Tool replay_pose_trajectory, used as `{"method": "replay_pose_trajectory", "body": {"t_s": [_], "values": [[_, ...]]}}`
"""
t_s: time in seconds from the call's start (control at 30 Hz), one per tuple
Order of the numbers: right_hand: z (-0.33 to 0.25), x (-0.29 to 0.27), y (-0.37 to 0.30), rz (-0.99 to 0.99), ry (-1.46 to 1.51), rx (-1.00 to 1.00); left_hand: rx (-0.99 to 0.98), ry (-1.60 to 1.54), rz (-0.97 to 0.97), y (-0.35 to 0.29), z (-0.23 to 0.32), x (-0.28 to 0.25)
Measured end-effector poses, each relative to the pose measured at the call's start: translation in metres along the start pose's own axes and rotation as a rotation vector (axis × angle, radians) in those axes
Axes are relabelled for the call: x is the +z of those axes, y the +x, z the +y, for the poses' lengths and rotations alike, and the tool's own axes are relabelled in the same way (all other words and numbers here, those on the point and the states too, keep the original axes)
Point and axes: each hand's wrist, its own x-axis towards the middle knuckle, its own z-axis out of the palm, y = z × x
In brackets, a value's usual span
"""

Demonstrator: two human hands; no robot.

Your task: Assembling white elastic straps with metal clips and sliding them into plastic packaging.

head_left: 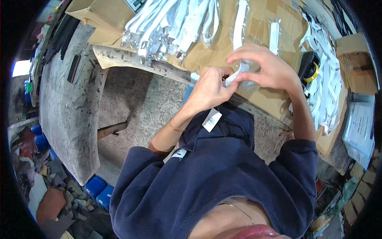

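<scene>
My left hand [212, 88] is closed in a pinch on a white strap [238, 74] with clear plastic around it, over the near edge of the cardboard-covered table. A white paper tag [211, 120] hangs by a thread below that hand. My right hand [268, 68] curves round the strap from the other side. Its thumb presses on the strap beside my left thumb, while the fingers arch above. Just beyond the hands lies a bagged white strap [240, 24]; a shorter bagged strap [274, 36] is to its right. Part of the held strap is hidden by my fingers.
Bagged white straps [171, 30] with metal ends are heaped at the far left of the table. Loose white straps [324, 87] are piled at the right, with a black-and-yellow tape dispenser [310, 71] on them. Farther right are an open cardboard box [360, 65] and clear plastic bags [359, 127].
</scene>
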Motion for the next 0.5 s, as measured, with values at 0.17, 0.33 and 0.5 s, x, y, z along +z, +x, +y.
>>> {"method": "replay_pose_trajectory", "body": {"t_s": [0.17,0.33,0.5], "values": [[0.002,-0.027,0.037,-0.321,0.108,0.028,0.167,-0.124,0.028,0.007,0.021,-0.042],[-0.026,-0.053,0.053,0.109,0.154,0.05,0.715,0.159,0.899,0.014,0.041,-0.087],[-0.048,-0.055,0.053,0.688,0.38,0.046,0.614,-0.198,0.996,-0.002,0.073,-0.07]]}}
